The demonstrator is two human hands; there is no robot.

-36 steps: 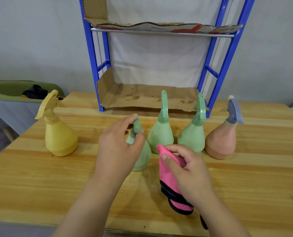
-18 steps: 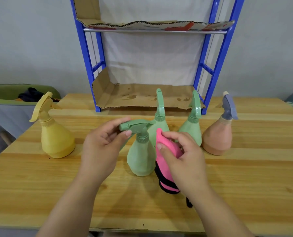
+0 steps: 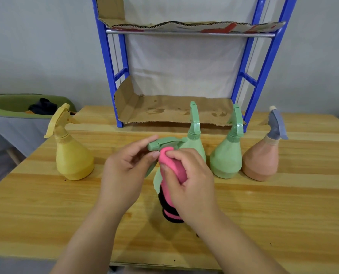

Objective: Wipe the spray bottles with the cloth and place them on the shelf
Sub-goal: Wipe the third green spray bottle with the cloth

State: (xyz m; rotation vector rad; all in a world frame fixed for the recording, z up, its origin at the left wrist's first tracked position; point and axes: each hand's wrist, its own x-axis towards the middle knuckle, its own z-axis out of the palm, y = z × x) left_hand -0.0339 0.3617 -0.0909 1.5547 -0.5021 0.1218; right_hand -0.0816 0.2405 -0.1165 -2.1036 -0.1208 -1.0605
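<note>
your cloth point(image 3: 173, 169) pink with black bands, your held spray bottle point(image 3: 163, 143) pale green, second green bottle point(image 3: 195, 143), third green bottle point(image 3: 226, 161), yellow bottle point(image 3: 73, 161), peach bottle point(image 3: 260, 163) with grey-blue trigger point(image 3: 278, 125), blue shelf point(image 3: 107, 62), brown cardboard point(image 3: 174, 111)

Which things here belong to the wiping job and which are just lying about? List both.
Job: held green bottle, gripped at its spray head by the left hand; pink cloth in the right hand; middle green bottle; right green bottle; yellow bottle; peach bottle; blue shelf.
Lying about: green tub; dark item inside it.
</note>
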